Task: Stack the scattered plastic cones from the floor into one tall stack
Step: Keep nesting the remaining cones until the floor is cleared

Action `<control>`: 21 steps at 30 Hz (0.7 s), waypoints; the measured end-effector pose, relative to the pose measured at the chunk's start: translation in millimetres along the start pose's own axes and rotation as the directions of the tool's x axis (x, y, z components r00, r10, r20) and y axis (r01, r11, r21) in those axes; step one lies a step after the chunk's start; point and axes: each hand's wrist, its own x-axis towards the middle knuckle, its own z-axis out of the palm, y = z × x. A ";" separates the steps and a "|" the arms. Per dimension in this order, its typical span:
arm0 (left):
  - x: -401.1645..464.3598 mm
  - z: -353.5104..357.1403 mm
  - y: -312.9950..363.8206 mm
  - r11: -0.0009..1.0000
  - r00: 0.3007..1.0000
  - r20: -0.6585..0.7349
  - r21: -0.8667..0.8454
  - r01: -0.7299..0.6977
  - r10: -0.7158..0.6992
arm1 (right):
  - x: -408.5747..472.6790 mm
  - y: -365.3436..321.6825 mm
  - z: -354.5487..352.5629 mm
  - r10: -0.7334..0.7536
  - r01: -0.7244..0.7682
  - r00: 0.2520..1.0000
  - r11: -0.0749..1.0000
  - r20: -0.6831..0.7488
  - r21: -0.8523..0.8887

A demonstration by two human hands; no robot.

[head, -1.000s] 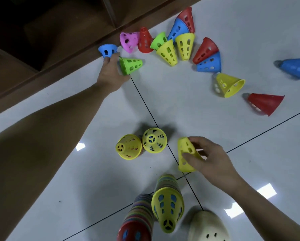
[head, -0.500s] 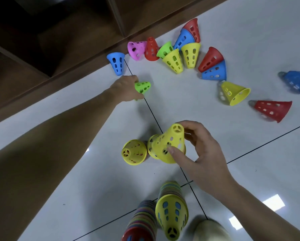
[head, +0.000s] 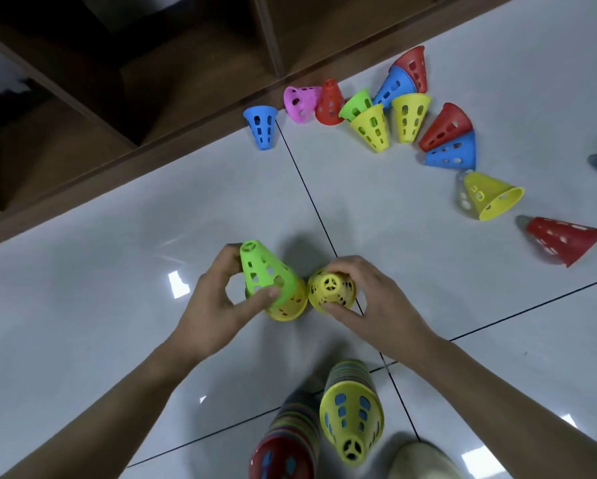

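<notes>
Left hand [head: 217, 302] gripping green cone [head: 266, 271], thumb and fingers curled round its wall; cone tilted, narrow end up and left, wide end set over yellow cone [head: 288, 307] standing on the floor [head: 83, 305]
Right hand [head: 369, 299] gripping second yellow cone [head: 330, 288], fingertips and thumb pinching its sides, narrow top facing the camera; touching first yellow cone
Two tall multicoloured stacks at the bottom edge: yellow-topped stack [head: 352, 416] and red-topped stack [head: 283, 458], side by side
Loose cones scattered at upper right: blue cone [head: 262, 127] upright near wooden shelf unit [head: 117, 98], then pink, red, green, yellow and blue ones in a cluster; lying yellow cone [head: 490, 200] and lying red cone [head: 563, 240] further right
</notes>
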 end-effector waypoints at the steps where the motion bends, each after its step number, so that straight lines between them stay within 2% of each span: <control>1: -3.1 2.9 -6.4 0.999 1.000 0.013 0.049 -0.018 0.018 | 0.2 -0.2 -1.7 0.017 -0.017 1.000 1.000 0.000 0.016; 4: -5.1 13.0 -23.1 0.971 0.992 0.078 0.211 -0.116 0.102 | 2.3 -0.2 -9.7 0.068 -0.065 0.996 0.996 -0.055 0.060; 7: -0.8 16.6 -38.6 0.958 0.987 0.113 0.250 -0.141 0.116 | 11.4 4.0 -24.1 0.019 -0.020 0.976 1.000 -0.218 -0.006; 10: 6.4 7.1 -40.7 0.954 0.970 0.184 0.224 -0.199 0.159 | 31.7 19.3 -54.3 -0.087 -0.006 0.913 0.974 -0.399 -0.226; 12: 14.5 -3.8 -40.7 0.942 0.941 0.226 0.165 -0.292 0.252 | 47.9 39.4 -81.9 -0.129 -0.099 0.872 0.899 -0.472 -0.428; 13: 21.5 -8.9 -40.4 0.943 0.943 0.189 0.141 -0.302 0.273 | 55.5 50.9 -96.1 -0.109 -0.190 0.863 0.835 -0.493 -0.517; 15: 46.2 -16.4 -40.5 0.965 0.973 0.029 0.128 -0.229 0.227 | 66.6 72.4 -122.0 0.040 -0.406 0.849 0.686 -0.526 -0.604; 17: 83.5 -18.6 -39.7 0.993 0.988 -0.126 0.094 -0.073 0.084 | 72.0 86.1 -141.7 0.245 -0.588 0.790 0.560 -0.561 -0.584; 19: 129.5 -20.1 -39.0 0.996 0.972 -0.223 0.039 0.083 -0.072 | 73.3 92.3 -153.5 0.414 -0.699 0.715 0.450 -0.564 -0.556; 21: 176.5 -23.0 -34.5 0.985 0.954 -0.248 0.001 0.175 -0.170 | 73.4 96.9 -158.0 0.516 -0.746 0.665 0.416 -0.540 -0.520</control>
